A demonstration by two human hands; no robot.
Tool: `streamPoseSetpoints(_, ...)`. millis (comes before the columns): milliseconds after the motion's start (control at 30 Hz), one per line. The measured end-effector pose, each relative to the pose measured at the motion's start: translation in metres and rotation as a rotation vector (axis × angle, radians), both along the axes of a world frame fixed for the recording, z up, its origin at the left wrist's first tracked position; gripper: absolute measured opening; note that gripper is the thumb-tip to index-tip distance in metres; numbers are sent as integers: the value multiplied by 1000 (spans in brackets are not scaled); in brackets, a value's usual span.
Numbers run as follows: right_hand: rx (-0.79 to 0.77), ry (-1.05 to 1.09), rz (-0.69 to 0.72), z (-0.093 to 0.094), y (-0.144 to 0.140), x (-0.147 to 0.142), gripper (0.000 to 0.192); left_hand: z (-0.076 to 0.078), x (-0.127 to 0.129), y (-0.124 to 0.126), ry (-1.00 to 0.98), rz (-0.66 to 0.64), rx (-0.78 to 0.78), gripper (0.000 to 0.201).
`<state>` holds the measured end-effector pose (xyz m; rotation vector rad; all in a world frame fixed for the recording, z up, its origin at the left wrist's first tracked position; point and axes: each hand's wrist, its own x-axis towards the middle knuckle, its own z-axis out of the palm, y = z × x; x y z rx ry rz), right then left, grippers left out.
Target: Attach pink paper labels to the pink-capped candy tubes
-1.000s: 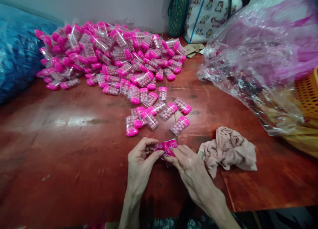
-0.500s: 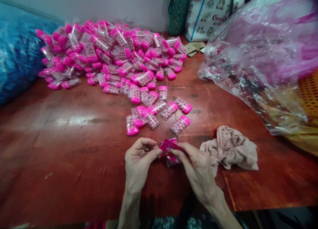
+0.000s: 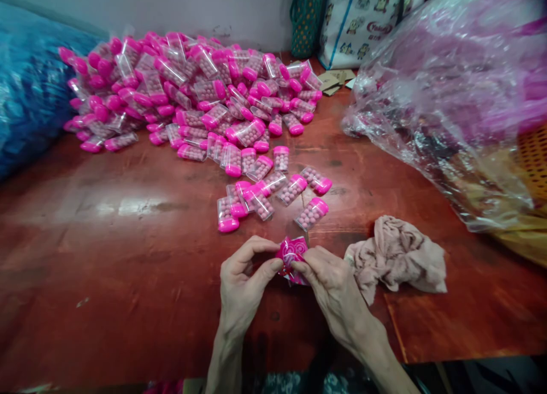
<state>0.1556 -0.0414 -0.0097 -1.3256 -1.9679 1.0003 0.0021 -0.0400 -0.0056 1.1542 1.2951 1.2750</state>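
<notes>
The pink wrapper (image 3: 293, 250) has shifted in half a second. The left hand (image 3: 243, 279) and right hand (image 3: 335, 279) pinch its opposite sides.

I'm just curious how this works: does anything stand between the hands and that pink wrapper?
Nothing visible does: the left hand and right hand both hold the wrapper directly. The nearest tube lies beyond it and the cloth off to the right, so neither is in between.

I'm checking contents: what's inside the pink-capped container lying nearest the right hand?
Small pink balls show through the clear wall of the container. Its bright pink cap looks opaque, so whatever lies under it can't be seen.
</notes>
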Motion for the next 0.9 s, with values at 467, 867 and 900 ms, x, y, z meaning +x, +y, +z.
streamPoseSetpoints(467,-36,-51,-25,0,0,-4,20,-8,0,-1,-138,114,-245,11)
streamPoseSetpoints(867,53,-19,-19,2,2,-8,35,-8,0,-1,-56,124,-178,8)
streamPoseSetpoints(900,46,-19,-21,2,2,-8,35,-7,2,-1,-34,143,-176,7)
